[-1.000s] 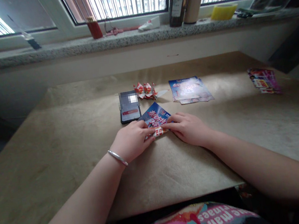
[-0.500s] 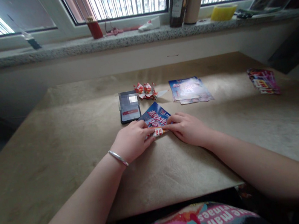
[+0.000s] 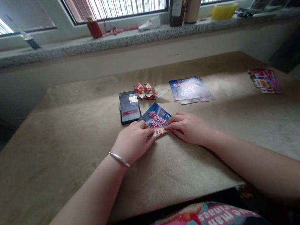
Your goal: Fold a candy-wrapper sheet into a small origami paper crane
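A blue printed paper sheet (image 3: 156, 116) with red-and-white lettering lies on the table, its near edge folded up into a pale strip with red marks. The fingers of my left hand (image 3: 134, 140) grip and press the fold's left end; a silver bangle circles that wrist. On the fold's right side, my right hand (image 3: 188, 127) pinches and presses the paper with its fingertips. Just beyond my left hand lies a phone (image 3: 131, 115), its screen partly blurred. Behind the sheet sit small folded red-and-white paper pieces (image 3: 146, 90).
A stack of similar blue printed sheets (image 3: 190, 89) lies back right. Farther right is a pile of colourful printed papers (image 3: 265, 81). The granite windowsill (image 3: 64, 50) behind the table (image 3: 58, 151) holds a red bottle (image 3: 93, 28), a dark jar (image 3: 178, 4) and yellow tape (image 3: 224, 11).
My right fingers have shifted slightly along the fold. The paper and my left hand stay almost in place.
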`<act>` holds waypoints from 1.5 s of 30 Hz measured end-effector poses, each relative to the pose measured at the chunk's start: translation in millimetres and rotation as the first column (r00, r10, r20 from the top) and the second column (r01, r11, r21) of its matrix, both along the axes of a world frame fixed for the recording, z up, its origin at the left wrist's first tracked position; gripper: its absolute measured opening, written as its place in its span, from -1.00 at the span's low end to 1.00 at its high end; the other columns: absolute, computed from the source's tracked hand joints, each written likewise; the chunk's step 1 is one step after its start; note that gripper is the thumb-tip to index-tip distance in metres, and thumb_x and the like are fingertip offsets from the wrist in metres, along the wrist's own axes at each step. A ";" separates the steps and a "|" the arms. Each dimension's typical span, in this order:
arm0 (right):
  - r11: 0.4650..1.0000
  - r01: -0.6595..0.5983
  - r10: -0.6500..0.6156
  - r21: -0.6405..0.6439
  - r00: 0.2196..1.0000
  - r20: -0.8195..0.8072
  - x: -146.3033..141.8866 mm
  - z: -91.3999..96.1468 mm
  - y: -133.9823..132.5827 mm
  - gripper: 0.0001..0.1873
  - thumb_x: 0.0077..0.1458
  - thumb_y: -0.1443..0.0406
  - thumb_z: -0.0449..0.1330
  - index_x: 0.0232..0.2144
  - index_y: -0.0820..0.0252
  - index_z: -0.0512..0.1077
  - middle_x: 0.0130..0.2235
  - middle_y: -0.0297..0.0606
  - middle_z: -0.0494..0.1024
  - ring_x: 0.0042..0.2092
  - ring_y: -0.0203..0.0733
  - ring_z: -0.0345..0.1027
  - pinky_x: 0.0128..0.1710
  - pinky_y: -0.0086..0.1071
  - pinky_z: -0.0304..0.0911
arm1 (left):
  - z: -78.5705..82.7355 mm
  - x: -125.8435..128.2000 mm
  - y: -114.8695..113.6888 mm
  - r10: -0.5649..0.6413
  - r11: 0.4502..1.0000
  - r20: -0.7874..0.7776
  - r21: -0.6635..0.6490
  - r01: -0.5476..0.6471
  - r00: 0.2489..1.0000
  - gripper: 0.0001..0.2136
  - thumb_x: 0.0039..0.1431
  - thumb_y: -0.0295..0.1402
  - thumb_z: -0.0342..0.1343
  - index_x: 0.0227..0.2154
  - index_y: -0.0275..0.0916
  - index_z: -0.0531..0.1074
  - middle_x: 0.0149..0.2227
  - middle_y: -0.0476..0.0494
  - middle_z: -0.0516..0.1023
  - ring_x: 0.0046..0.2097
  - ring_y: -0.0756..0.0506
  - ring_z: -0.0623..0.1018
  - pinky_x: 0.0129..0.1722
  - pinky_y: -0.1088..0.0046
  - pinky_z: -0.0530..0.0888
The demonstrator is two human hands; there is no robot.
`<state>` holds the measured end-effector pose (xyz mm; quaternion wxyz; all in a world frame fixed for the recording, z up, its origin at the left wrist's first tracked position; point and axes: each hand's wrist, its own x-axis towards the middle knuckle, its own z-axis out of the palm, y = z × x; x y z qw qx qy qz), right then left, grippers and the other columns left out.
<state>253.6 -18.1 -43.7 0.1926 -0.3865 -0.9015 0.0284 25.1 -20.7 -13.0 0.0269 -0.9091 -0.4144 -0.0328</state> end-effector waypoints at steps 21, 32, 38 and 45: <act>0.999 0.040 -0.040 0.000 0.993 0.107 2.7 9.6 -4.2 -0.79 0.15 0.36 0.08 -0.28 0.13 0.53 -0.27 -0.25 0.58 -0.22 -0.21 0.37 -0.24 -0.38 0.21 | -1.8 21.7 -11.0 -0.075 0.995 -0.073 0.058 0.079 0.994 -0.79 0.22 -0.42 -0.04 -0.20 -0.34 0.47 -0.25 -0.25 0.46 -0.16 -0.17 0.44 -0.15 0.29 0.44; 0.998 0.050 -0.047 -0.041 0.996 0.080 13.1 9.1 -1.2 -0.78 0.13 0.38 0.08 -0.32 0.13 0.54 -0.33 -0.24 0.55 -0.23 -0.22 0.37 -0.22 -0.39 0.22 | -1.2 21.7 -15.9 -0.043 0.999 -0.078 0.001 0.043 0.996 -0.73 0.27 -0.39 -0.11 -0.04 -0.26 0.36 -0.21 -0.23 0.46 -0.16 -0.16 0.45 -0.25 0.33 0.46; 0.995 0.069 -0.065 -0.067 0.996 0.058 17.5 12.0 0.8 -0.79 0.09 0.40 0.11 -0.35 0.13 0.55 -0.31 -0.24 0.56 -0.26 -0.21 0.40 -0.24 -0.37 0.26 | -1.5 21.8 -16.4 -0.041 0.999 -0.090 0.031 0.044 0.995 -0.74 0.24 -0.42 -0.09 -0.06 -0.25 0.38 -0.23 -0.24 0.44 -0.17 -0.16 0.44 -0.25 0.33 0.45; 0.997 0.045 -0.043 -0.060 0.998 0.034 18.4 10.4 1.9 -0.77 0.08 0.41 0.12 -0.35 0.12 0.57 -0.28 -0.20 0.55 -0.24 -0.20 0.40 -0.20 -0.35 0.28 | -6.3 21.3 -13.8 -0.069 0.997 -0.034 0.041 0.070 0.997 -0.75 0.24 -0.43 -0.09 -0.09 -0.28 0.41 -0.23 -0.24 0.43 -0.16 -0.17 0.42 -0.16 0.27 0.43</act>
